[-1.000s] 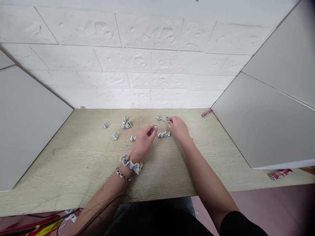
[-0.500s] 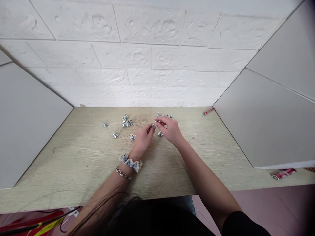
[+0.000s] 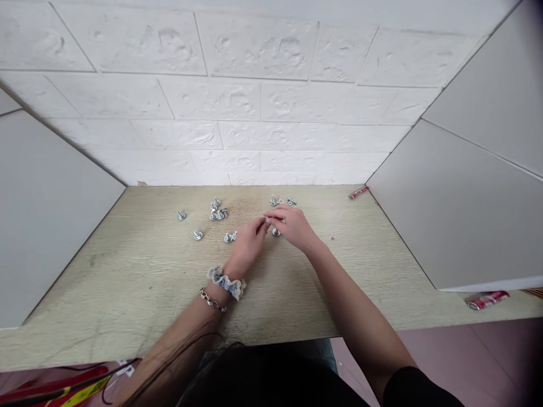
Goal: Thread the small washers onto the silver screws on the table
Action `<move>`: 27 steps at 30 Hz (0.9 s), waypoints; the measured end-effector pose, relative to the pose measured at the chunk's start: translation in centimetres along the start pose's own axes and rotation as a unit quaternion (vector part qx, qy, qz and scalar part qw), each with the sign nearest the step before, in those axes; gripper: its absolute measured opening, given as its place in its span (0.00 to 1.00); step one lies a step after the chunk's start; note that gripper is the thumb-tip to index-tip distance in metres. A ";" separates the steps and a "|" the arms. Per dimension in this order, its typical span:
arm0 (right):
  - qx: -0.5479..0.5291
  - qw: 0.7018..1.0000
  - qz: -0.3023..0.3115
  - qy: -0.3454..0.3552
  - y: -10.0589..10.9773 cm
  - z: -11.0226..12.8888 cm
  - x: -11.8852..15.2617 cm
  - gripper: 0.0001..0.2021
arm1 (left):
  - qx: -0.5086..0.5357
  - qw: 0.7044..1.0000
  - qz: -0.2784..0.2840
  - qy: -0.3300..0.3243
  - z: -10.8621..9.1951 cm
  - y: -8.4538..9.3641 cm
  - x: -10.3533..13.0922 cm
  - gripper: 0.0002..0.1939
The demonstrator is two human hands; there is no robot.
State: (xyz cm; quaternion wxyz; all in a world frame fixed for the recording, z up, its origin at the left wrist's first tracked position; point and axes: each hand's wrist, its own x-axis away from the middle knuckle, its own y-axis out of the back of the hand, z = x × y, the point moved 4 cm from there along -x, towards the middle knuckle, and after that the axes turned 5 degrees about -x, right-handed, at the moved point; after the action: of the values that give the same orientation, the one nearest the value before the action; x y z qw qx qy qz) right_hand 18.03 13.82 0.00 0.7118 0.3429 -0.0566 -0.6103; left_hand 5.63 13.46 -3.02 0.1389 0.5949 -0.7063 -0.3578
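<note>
My left hand (image 3: 250,240) and my right hand (image 3: 292,226) meet fingertip to fingertip above the middle of the board. Both pinch a small metal piece (image 3: 266,220), mostly hidden by the fingers; it looks like a bolt. A bolt with washers (image 3: 276,232) stands just under my right hand. Beside my left hand are more bolts (image 3: 228,237). Farther left lie a cluster of bolts (image 3: 219,213) and two single ones (image 3: 198,234). Behind my right hand sit some bolts and washers (image 3: 274,200) and another small metal piece (image 3: 292,202).
The pale wooden board (image 3: 148,271) ends at a white brick-patterned wall (image 3: 237,135), with grey panels (image 3: 462,209) on both sides. A red tube (image 3: 358,193) lies at the back right, another red tube (image 3: 488,300) at the front right. Cables hang at the lower left.
The fingers of my right hand have lowered slightly and closed nearer to my left fingertips, leaving the washers behind them more exposed. The small piece between the hands shows less.
</note>
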 end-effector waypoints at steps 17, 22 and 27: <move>-0.055 0.991 -0.084 -0.090 0.0 -0.8 0.3 0.15 | -0.024 0.998 -0.025 -0.055 -0.9 0.3 0.5 0.14; 0.007 0.991 -0.121 0.051 -0.2 0.8 0.6 0.13 | -0.015 0.994 -0.022 -0.104 -1.8 0.1 0.9 0.11; -0.026 0.992 -0.107 0.063 -1.1 1.8 1.1 0.15 | 0.002 0.991 -0.001 -0.131 -2.4 -0.2 1.4 0.11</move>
State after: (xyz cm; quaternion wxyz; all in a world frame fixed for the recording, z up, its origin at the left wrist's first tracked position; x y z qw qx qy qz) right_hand 16.53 12.09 0.39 0.6535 0.3662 0.0407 -0.6612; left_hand 6.90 11.35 -1.80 0.0437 0.5438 -0.7188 -0.4309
